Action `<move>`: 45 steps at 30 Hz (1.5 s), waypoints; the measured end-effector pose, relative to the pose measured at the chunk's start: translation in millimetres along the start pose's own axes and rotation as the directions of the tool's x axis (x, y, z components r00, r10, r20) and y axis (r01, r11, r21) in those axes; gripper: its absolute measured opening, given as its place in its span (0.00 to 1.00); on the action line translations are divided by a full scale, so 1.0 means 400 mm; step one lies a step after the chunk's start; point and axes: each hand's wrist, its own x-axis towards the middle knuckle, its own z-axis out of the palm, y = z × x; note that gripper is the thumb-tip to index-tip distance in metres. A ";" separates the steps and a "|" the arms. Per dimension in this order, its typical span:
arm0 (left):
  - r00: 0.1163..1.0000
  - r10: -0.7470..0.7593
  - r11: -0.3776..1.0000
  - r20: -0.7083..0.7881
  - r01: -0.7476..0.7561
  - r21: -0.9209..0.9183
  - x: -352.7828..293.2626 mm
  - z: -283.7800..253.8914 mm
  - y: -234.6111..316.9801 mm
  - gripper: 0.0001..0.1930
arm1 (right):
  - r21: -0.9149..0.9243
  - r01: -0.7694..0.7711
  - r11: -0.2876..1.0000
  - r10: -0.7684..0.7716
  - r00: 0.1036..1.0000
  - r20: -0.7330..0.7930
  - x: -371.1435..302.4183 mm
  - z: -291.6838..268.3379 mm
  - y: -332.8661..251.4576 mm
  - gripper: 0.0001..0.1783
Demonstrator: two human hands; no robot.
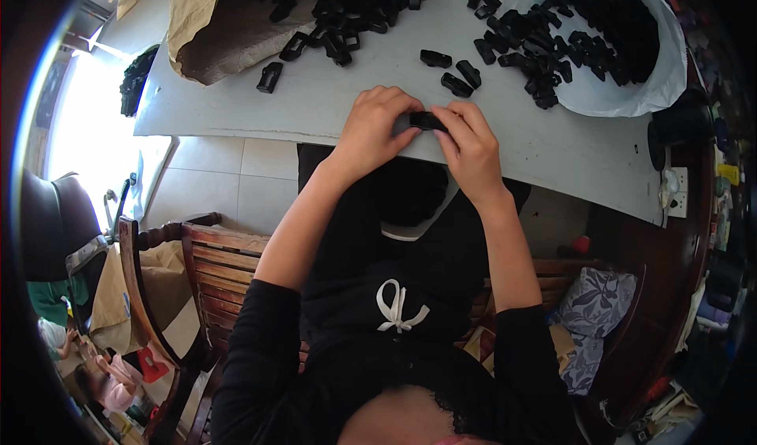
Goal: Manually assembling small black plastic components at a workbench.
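Note:
A small, oblong black plastic piece [426, 120] is held level just over the table's near edge. My left hand [372, 128] grips its left end between thumb and fingers. At the other end, the thumb and fingertips of my right hand [473, 143] close on it. Just beyond my hands lie a few loose pieces of similar shape, among them one black piece [456, 84]. Another black piece [269, 77] rests alone farther left. What is on the underside of the held piece is hidden.
Brown paper [197, 27] with a heap of black pieces [347, 11] covers the table's far left. At the far right, a white plastic bag [666, 90] lies open with many more spilling out. A wooden bench [229, 263] is behind me; people sit at lower left.

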 end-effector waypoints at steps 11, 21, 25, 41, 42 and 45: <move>0.999 -0.024 1.000 0.036 0.024 0.005 -0.001 -0.006 0.008 0.15 | -0.167 0.188 0.968 -0.176 0.981 0.083 0.019 -0.033 0.015 0.16; 1.000 0.002 0.999 0.025 -0.003 0.034 0.001 -0.006 0.004 0.15 | -0.312 0.287 0.906 -0.234 0.952 0.199 0.019 -0.026 0.005 0.22; 1.000 0.004 1.000 0.020 -0.005 0.016 -0.002 -0.012 0.007 0.16 | -0.501 0.270 0.822 -0.192 0.960 0.203 -0.029 -0.013 -0.012 0.26; 0.829 -0.367 0.674 -0.422 0.549 0.494 -0.070 -0.270 -0.172 0.19 | -0.243 -0.199 0.949 0.234 0.964 0.125 0.096 -0.062 0.086 0.22; 0.862 -0.356 0.773 -0.362 0.489 0.403 -0.061 -0.269 -0.157 0.19 | -0.245 -0.204 0.948 0.239 0.963 0.121 0.102 -0.065 0.083 0.22; 0.908 -0.371 0.928 -0.197 0.354 -0.118 -0.026 -0.208 -0.125 0.19 | -0.277 0.002 0.961 0.077 0.959 0.274 0.122 -0.069 0.080 0.22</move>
